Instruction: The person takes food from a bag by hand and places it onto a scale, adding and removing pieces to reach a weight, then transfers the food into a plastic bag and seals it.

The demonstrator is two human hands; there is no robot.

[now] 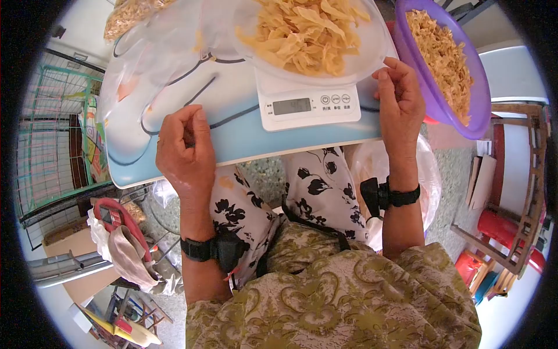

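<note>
A white digital kitchen scale (pixel 308 110) stands on the table, its grey display lit with digits too faint to read surely. On it rests a translucent shallow plate (pixel 256 55) heaped with yellowish dried strips (pixel 305 35). My right hand (pixel 401 99) is at the plate's right rim, thumb and forefinger closed on the edge. Near the table's front edge, left of the scale, my left hand (pixel 186 145) is closed with curled fingers. Nothing shows in it. Clear plastic bags (pixel 136 70) lie beyond that hand.
A purple basin (pixel 479 93) of dried flakes (pixel 442 58) tilts at the right. A filled bag (pixel 128 20) sits at the back left. Black cord-like lines cross the blue and white tabletop (pixel 232 139). A wire rack (pixel 49 139) stands left, a wooden frame (pixel 517 232) right.
</note>
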